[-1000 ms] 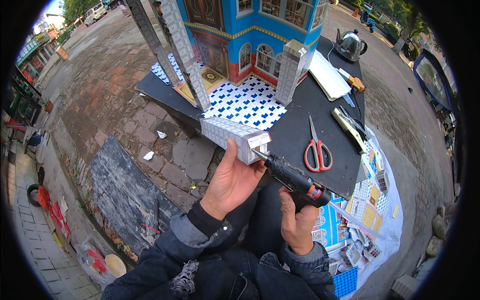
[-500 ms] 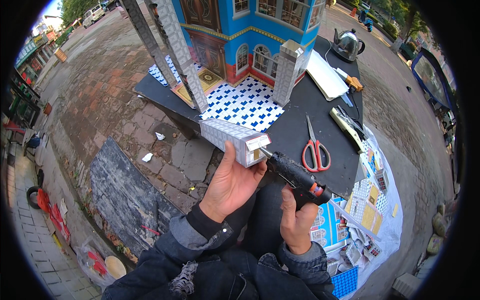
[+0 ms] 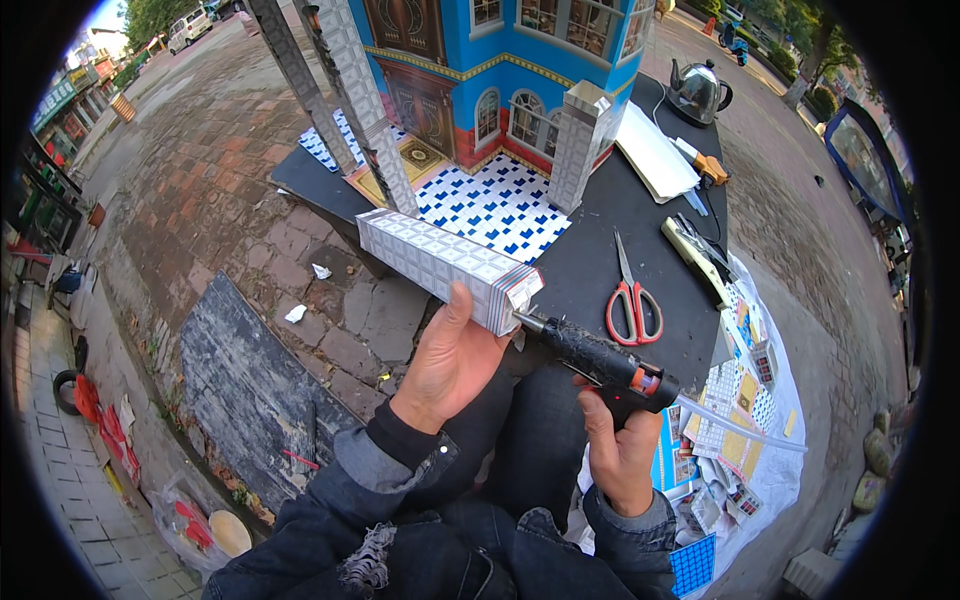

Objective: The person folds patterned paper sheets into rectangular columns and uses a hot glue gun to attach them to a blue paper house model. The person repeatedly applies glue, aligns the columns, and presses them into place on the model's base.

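Observation:
My left hand (image 3: 448,372) is closed round a grey-and-white patterned paper column (image 3: 440,262), a square tube lying tilted with its near end toward the right. In my right hand (image 3: 620,450) is a black hot glue gun (image 3: 600,358), a clear glue stick (image 3: 740,428) trailing from its back. The gun's metal nozzle is at the column's open end; whether it touches the paper I cannot tell. Beyond the column stands a blue and red paper model house (image 3: 470,110) with a blue-and-white tiled floor (image 3: 495,205) and a standing grey column (image 3: 580,148).
On the black table (image 3: 590,270) lie red-handled scissors (image 3: 633,308), a cream utility knife (image 3: 696,260), white papers (image 3: 655,155) and an orange-handled tool (image 3: 706,166). A metal kettle (image 3: 698,92) stands at the far right corner. Printed paper pieces (image 3: 735,400) lie on a white sheet at right.
The column has turned, its far end swinging left so more of its side shows. My right hand and the glue gun have shifted slightly right and down.

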`<state>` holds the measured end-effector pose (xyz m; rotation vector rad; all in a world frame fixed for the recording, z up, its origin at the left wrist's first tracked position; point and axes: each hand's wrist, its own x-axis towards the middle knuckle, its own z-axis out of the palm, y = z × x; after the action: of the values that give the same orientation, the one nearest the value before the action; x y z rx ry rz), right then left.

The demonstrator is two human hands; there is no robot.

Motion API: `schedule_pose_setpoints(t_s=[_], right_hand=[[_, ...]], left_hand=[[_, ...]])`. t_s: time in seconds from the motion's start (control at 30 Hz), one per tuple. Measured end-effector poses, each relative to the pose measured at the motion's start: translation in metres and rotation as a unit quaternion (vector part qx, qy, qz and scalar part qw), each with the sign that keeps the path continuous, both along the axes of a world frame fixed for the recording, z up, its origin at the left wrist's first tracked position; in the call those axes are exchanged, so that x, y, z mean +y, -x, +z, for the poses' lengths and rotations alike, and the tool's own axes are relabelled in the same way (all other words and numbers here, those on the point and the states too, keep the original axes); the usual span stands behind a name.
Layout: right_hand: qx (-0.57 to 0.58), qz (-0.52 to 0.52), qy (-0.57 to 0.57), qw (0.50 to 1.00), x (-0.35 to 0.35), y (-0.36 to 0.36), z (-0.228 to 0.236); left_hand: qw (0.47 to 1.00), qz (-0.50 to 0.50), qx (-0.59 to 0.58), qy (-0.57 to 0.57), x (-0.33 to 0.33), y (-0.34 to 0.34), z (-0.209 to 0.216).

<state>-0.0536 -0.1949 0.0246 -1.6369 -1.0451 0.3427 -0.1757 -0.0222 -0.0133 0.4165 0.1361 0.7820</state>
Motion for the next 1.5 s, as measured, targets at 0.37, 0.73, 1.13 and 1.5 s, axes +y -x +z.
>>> schedule_pose_setpoints(t_s=[0.37,0.73,1.13,1.5], right_hand=[[-0.054,0.049,0.04,0.996,-0.004,-0.006,-0.001],[-0.013,0.002,0.07,0.997,-0.007,-0.005,0.005],[0.198,-0.08,-0.111,0.971,0.016,0.001,-0.003],[0.352,-0.022,-0.145,0.924,0.057,0.022,0.003]], left_hand=[[1.0,0.014,-0.004,-0.025,0.003,0.001,-0.002],[1.0,0.004,-0.012,0.003,0.0,0.0,-0.001],[0.991,-0.039,-0.048,0.117,-0.008,-0.006,0.002],[0.996,-0.085,0.008,0.031,-0.031,-0.022,0.01]])
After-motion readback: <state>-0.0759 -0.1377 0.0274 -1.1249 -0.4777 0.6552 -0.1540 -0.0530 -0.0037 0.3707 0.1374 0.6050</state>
